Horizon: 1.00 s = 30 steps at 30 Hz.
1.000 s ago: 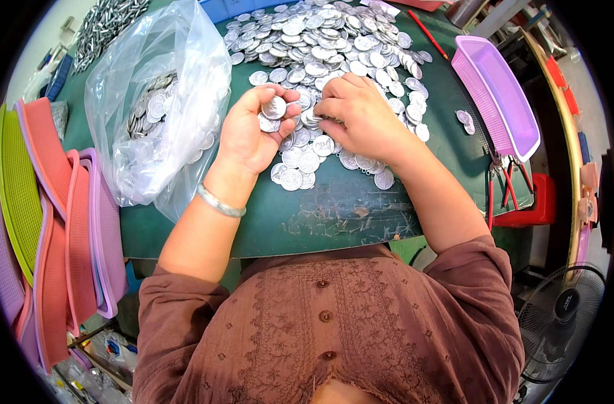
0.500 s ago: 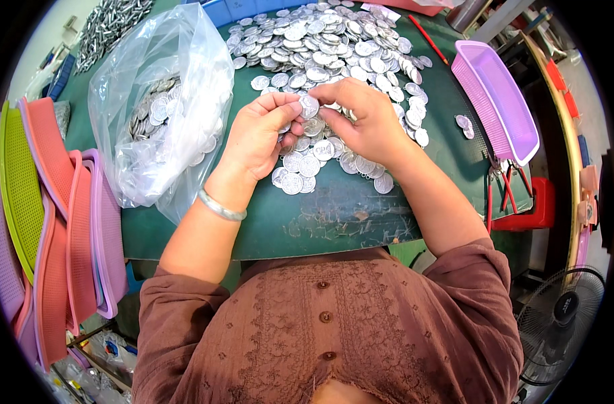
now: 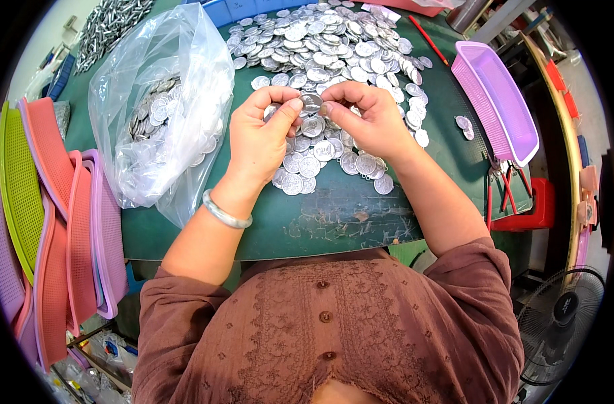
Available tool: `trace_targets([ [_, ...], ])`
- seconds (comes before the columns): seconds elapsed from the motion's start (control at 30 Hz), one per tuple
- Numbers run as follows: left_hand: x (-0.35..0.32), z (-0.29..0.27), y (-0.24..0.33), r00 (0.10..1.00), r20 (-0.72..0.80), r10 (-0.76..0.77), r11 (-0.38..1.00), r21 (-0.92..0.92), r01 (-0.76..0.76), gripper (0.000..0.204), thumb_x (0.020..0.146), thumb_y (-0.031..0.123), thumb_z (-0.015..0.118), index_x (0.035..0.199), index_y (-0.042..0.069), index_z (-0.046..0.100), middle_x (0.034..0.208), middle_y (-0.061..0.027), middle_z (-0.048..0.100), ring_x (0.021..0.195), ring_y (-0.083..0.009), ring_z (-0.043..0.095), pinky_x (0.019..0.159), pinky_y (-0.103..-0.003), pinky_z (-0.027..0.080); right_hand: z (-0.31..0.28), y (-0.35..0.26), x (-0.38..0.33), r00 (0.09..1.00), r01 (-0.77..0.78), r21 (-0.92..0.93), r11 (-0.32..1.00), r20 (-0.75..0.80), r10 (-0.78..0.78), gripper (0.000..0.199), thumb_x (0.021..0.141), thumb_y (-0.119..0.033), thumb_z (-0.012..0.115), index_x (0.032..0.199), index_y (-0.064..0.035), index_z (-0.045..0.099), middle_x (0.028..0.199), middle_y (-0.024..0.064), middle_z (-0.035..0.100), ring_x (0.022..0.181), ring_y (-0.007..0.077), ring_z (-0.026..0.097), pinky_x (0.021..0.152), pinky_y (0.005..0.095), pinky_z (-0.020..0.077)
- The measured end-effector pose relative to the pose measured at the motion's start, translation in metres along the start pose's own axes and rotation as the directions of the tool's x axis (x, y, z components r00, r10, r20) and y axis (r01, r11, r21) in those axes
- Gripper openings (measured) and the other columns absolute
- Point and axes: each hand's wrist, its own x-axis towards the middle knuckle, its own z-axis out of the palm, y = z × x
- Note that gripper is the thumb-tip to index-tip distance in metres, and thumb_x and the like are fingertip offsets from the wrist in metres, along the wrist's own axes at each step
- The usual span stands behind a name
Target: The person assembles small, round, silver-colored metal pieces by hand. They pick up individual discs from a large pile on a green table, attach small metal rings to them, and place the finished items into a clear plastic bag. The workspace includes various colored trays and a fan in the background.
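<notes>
A silver coin-shaped medal [image 3: 311, 103] is pinched between both my hands, above the near part of a heap of similar medals [image 3: 313, 40]. My left hand [image 3: 260, 138] grips its left edge with thumb and forefinger; another medal seems to sit behind the curled fingers, partly hidden. My right hand [image 3: 375, 121] has thumb and fingertips closed on the right edge. Several loose medals [image 3: 292, 183], some with small loops, lie below the hands on the green table [image 3: 266, 236]. Left of my left hand stands a clear plastic bag [image 3: 192, 54] with more medals in it.
At the right are a purple basket [image 3: 502, 101], two medals [image 3: 464, 126], red-handled pliers [image 3: 507, 188] and a red pen-like stick [image 3: 428, 39]. Metal pieces [image 3: 111, 30] and a blue bin [image 3: 236, 8] occupy the back. Stacked coloured baskets [image 3: 51, 222] crowd the left; a fan [image 3: 563, 323] stands lower right.
The right hand has lowered its fingers onto the medal's right edge. My left hand has shifted slightly, and the medal has tilted and now looks darker and flatter.
</notes>
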Motion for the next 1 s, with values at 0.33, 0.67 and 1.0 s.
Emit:
trace_targets([
  [0.33, 0.000, 0.000, -0.002, 0.997, 0.016, 0.076, 0.994, -0.081, -0.075, 0.013, 0.080, 0.003, 0.059, 0.093, 0.001, 0.060, 0.077, -0.0010, 0.056, 0.064, -0.0073, 0.049, 0.056, -0.020, 0.039, 0.001, 0.000, 0.005, 0.863, 0.419, -0.435, 0.797, -0.083, -0.499, 0.012, 0.069, -0.003, 0.063, 0.080, -0.0056, 0.061, 0.073, 0.0082, 0.059, 0.067, 0.0243, 0.056, 0.058, 0.0308, 0.0450],
  [0.67, 0.004, -0.006, -0.007, 0.995, 0.093, 0.025, 0.991, -0.134, -0.012, 0.011, 0.083, 0.007, 0.056, 0.093, 0.003, 0.055, 0.078, -0.0019, 0.055, 0.065, -0.0087, 0.048, 0.058, -0.021, 0.039, 0.000, 0.001, 0.006, 0.887, 0.366, -0.356, 0.860, -0.146, -0.438, 0.012, 0.070, -0.003, 0.061, 0.082, -0.0046, 0.061, 0.075, 0.0102, 0.059, 0.068, 0.0284, 0.056, 0.060, 0.0339, 0.0453],
  [1.0, 0.010, -0.013, -0.001, 0.933, 0.164, -0.321, 0.798, -0.484, 0.360, 0.016, 0.089, 0.020, 0.045, 0.096, 0.007, 0.050, 0.086, -0.0094, 0.057, 0.072, -0.0165, 0.054, 0.053, -0.025, 0.042, -0.015, 0.018, 0.009, 0.955, 0.212, -0.753, 0.623, 0.023, -0.296, 0.015, 0.069, -0.010, 0.061, 0.083, -0.0054, 0.062, 0.082, 0.0078, 0.055, 0.081, 0.0270, 0.051, 0.073, 0.0360, 0.0414],
])
